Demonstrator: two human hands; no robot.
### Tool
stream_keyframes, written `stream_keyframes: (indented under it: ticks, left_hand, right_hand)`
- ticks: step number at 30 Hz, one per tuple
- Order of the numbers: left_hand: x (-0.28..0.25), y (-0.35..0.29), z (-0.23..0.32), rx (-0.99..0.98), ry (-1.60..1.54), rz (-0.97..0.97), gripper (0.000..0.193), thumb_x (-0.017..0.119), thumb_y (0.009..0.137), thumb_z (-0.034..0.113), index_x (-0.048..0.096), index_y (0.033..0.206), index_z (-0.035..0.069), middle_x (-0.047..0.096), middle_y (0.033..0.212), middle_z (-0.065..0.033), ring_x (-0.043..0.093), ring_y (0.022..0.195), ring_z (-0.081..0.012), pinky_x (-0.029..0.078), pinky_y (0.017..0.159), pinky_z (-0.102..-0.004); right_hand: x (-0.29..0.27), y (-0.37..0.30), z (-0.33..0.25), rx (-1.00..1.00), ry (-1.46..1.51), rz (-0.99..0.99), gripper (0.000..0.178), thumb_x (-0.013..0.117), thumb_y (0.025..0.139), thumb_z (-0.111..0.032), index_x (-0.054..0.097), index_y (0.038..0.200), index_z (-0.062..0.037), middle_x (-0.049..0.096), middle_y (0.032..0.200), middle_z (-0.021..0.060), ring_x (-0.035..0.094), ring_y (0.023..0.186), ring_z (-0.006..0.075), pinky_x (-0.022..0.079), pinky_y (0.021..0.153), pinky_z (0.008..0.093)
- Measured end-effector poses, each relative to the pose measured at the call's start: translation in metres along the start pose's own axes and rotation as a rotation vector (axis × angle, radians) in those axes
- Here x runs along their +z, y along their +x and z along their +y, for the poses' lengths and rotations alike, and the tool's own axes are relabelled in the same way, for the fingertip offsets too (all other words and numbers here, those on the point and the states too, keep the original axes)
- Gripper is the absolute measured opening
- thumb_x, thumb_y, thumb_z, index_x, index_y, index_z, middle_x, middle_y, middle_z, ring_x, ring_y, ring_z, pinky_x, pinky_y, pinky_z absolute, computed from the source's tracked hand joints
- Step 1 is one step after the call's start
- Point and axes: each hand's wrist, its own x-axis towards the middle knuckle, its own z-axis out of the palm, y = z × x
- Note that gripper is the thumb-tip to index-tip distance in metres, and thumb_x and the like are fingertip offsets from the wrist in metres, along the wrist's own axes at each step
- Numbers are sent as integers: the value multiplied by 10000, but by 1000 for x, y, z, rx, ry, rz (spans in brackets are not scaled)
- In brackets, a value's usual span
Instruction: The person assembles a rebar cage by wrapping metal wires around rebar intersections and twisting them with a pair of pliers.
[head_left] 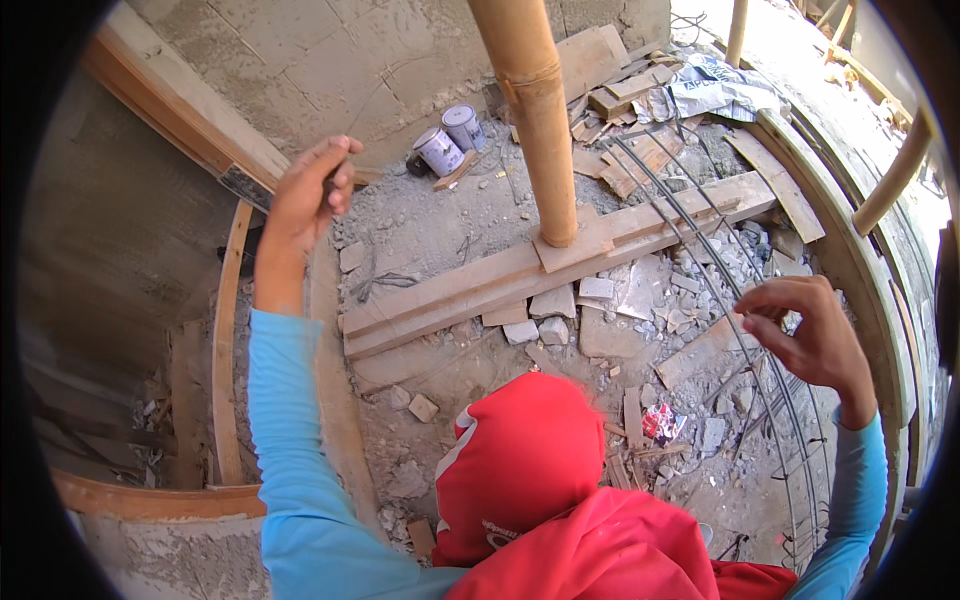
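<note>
My left hand (pixel 312 190) is raised beside the wooden door frame (pixel 190 110), its fingers curled in. Something small and dark shows at the palm, too unclear to name. On the other side, my right hand (pixel 808 335) hangs bent at the wrist over thin steel bars (pixel 715 255), thumb and forefinger close together. Whatever sits in that pinch, if anything, is too small to make out. Both arms wear light blue sleeves. Between them, a rounded red cloth hood (pixel 525 460) with loose folds hides part of the ground.
A bamboo post (pixel 540 140) stands by a long timber beam (pixel 430 305) lying across the rubble. Two paint cans (pixel 438 152) sit near the rough wall. Broken blocks (pixel 553 331), scrap boards (pixel 630 160) and a plastic sack (pixel 720 90) litter the ground. A curved ledge (pixel 850 235) runs along the right.
</note>
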Motion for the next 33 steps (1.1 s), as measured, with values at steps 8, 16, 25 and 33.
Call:
stream_keyframes:
  ticks: [8, 16, 25, 33]
  left_hand:
    - [173, -38, -20, 69, -528, 0, 257, 642, 1092, 326, 604, 1272, 147, 579, 919, 26, 550, 833, -106, 489, 765, -281]
    - [273, -99, -7, -108, -421, -70, 371, 746, 1025, 302, 625, 1335, 137, 661, 1045, 6, 625, 926, -110, 531, 807, -277]
    - [264, -94, 8, 161, 457, 16, 254, 746, 1021, 196, 723, 1221, 42, 745, 1020, -36, 701, 862, -107, 519, 724, -261]
    - [430, -93, -5, 795, 701, -499, 478, 466, 1157, 417, 565, 1440, 44, 725, 1019, -85, 687, 833, -111, 527, 789, -285]
  right_hand:
    - [48, -3, 22, -203, 372, 38, 463, 735, 1005, -342, 685, 1318, -5, 769, 1054, 181, 751, 913, 278, 605, 820, 387]
    - [98, -7, 46, -323, 390, 272, 598, 697, 1009, -370, 558, 1438, 23, 747, 1083, 225, 730, 1040, 437, 571, 910, 509]
    - [42, -47, 113, -149, 380, 202, 364, 559, 1095, -297, 754, 1166, 2, 760, 1037, 237, 742, 940, 399, 564, 859, 480]
    - [-17, -109, 145, -56, 474, 612, 564, 567, 1098, -462, 726, 1276, 49, 775, 1018, 208, 754, 881, 281, 604, 812, 393]
